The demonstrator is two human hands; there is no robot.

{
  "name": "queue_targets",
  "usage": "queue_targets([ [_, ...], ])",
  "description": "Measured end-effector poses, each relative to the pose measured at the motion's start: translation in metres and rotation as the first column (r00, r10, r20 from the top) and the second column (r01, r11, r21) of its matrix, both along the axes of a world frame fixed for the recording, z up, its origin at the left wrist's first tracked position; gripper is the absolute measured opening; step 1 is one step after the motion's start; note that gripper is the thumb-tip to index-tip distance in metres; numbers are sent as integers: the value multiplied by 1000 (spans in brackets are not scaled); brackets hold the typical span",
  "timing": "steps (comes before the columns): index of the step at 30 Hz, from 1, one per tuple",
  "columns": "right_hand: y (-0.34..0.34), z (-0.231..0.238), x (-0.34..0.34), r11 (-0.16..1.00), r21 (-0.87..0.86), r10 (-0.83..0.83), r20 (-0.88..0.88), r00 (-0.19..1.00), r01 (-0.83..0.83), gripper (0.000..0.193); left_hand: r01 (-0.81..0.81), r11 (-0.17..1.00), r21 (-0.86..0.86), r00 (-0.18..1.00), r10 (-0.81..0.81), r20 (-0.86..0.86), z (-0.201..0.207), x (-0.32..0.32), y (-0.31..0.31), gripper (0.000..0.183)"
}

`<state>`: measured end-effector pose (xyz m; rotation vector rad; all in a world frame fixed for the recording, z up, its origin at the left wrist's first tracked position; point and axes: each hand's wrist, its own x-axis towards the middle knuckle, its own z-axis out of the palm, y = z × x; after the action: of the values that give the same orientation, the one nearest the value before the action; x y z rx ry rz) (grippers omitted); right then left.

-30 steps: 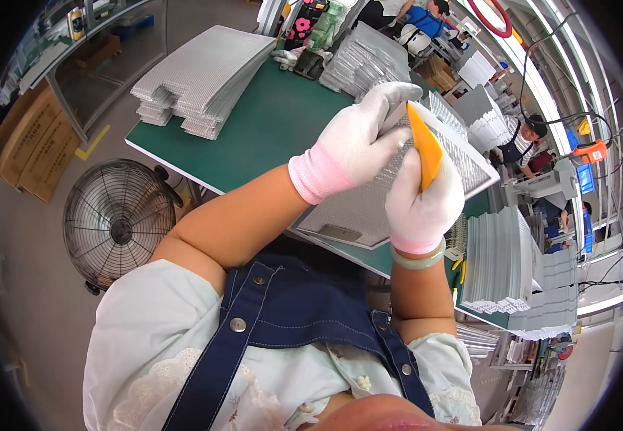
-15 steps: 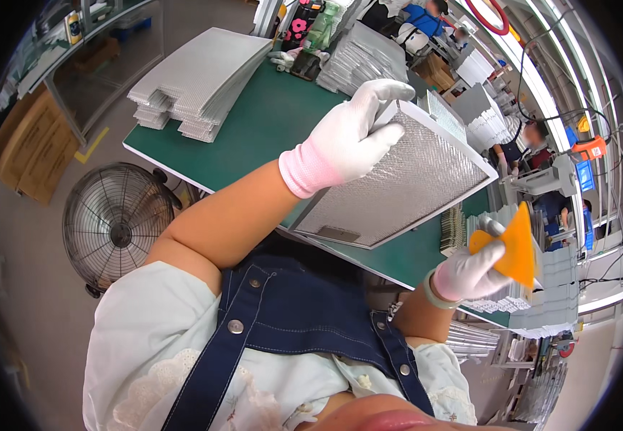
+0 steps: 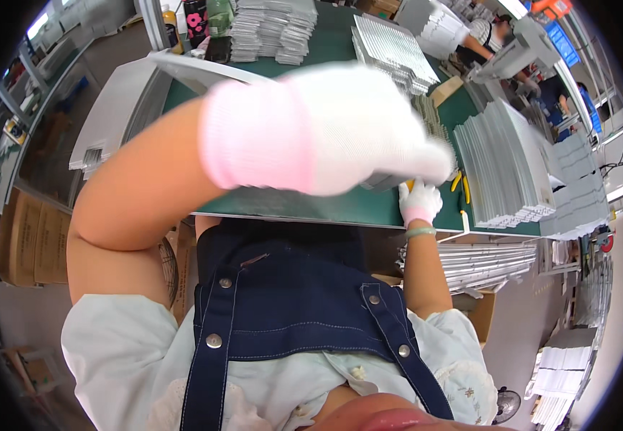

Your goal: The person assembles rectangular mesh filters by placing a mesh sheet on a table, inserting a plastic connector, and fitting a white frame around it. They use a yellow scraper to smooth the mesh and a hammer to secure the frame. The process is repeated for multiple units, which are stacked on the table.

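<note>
My left hand [image 3: 369, 129], in a white glove with a pink cuff, looms large and slightly blurred over the bench. Its fingers are curled round a metal-framed mesh panel [image 3: 214, 70], mostly hidden behind the hand and forearm. The panel's pale frame shows beyond the wrist, and a grey part shows under the fingertips. Lower right of it, my gloved right hand [image 3: 421, 202] is closed at the bench's near side. A bit of the yellow-orange scraper [image 3: 410, 185] shows at its fingers; the rest is hidden. Just right lie yellow-handled pliers [image 3: 461, 187].
The green bench [image 3: 290, 215] carries stacked pale panels [image 3: 110, 115] at left, silvery mesh stacks [image 3: 272, 29] at the back and upright panels [image 3: 502, 169] at right. Bottles [image 3: 196, 21] stand at the back left. Another person [image 3: 487, 39] works at the far right.
My left hand has swung right and closer, with the panel shifting behind my forearm. My right hand has come down beside the bench edge with the scraper. The whole view has turned.
</note>
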<state>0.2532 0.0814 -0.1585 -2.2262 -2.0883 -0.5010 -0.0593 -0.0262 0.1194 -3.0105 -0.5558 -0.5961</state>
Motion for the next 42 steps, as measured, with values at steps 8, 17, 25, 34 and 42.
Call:
queue_targets([
  [8, 96, -1, -66, 937, 109, 348, -296, 889, -331, 47, -110, 994, -16, 994, 110, -15, -111, 32, 43, 27],
  [17, 154, 5, -87, 943, -237, 116, -429, 896, -236, 45, -361, 933, 1, 863, 333, 380, -135, 8, 34, 78],
  [25, 69, 45, -60, 889, 112, 352, -789, 505, -445, 31, -368, 929, 35, 792, 294, 535, -157, 25, 49, 42],
  [34, -18, 69, 12, 818, 358, 529, -774, 347, -449, 27, -334, 941, 59, 779, 240, 579, -163, 36, 54, 38],
  [42, -63, 74, 15, 822, 232, 480, -773, 415, -520, 33, -340, 939, 55, 815, 265, 515, -153, 26, 48, 37],
])
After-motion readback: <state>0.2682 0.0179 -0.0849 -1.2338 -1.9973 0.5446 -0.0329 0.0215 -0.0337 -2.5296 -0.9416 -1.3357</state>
